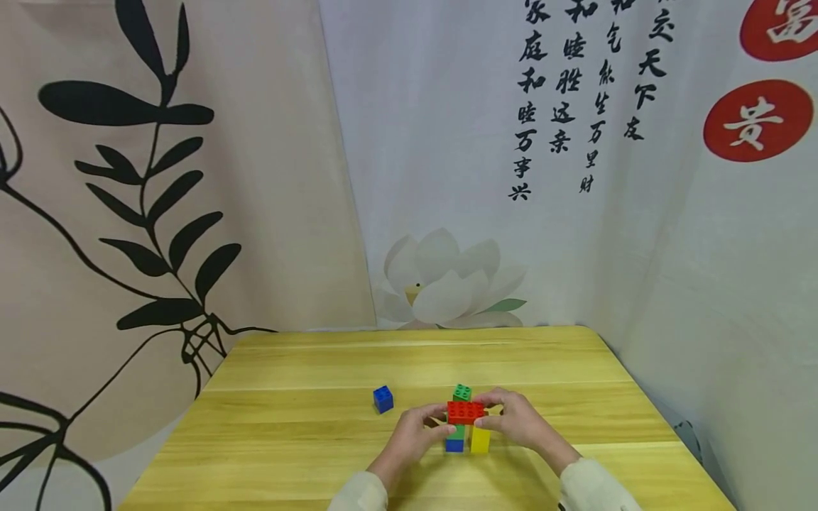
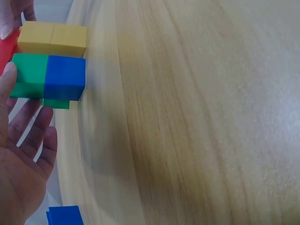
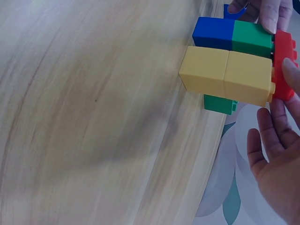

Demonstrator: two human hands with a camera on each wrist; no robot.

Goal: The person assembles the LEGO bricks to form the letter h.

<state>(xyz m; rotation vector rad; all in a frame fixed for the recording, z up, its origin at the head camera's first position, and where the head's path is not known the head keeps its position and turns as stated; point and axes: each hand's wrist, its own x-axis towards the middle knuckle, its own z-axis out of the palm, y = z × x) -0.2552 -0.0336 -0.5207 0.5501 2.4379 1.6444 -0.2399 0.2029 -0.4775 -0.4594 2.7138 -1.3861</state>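
A red brick (image 1: 466, 412), studs up, lies across the tops of two short columns. One column is a green brick (image 2: 30, 72) on a blue brick (image 2: 65, 77); the other is two stacked yellow bricks (image 3: 225, 72). Yellow studs show in a narrow gap under the red brick in the right wrist view. My left hand (image 1: 412, 434) pinches the upper green brick near its joint with the red one, thumb on its face. With thumb and fingers, my right hand (image 1: 516, 420) grips the red brick's right end. Behind the columns another green brick (image 1: 462, 392) partly shows.
A loose blue brick (image 1: 383, 399) sits on the wooden table (image 1: 287, 419), left of and behind the columns. The table's far edge meets a printed cloth backdrop (image 1: 441, 177). Pale sleeves (image 1: 597, 486) cover the forearms.
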